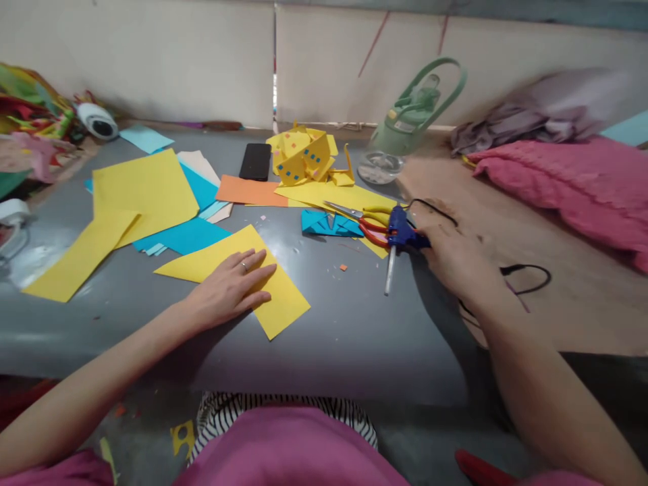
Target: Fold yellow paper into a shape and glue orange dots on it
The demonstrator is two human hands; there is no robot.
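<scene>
My left hand lies with fingers spread on a yellow sheet of paper with a pointed left end. A ring is on one of its fingers. At the right, my right hand has its fingers around the handle of a blue glue gun; a pale glue stick juts from it toward me. Just left of the gun lie scissors with red and yellow handles, partly hidden by it. Beside them is a folded blue paper piece.
Yellow sheets overlap blue paper at left. Behind are an orange strip, a black phone, a yellow paper model and a green-topped bottle. Pink cloth lies right, near a black cable.
</scene>
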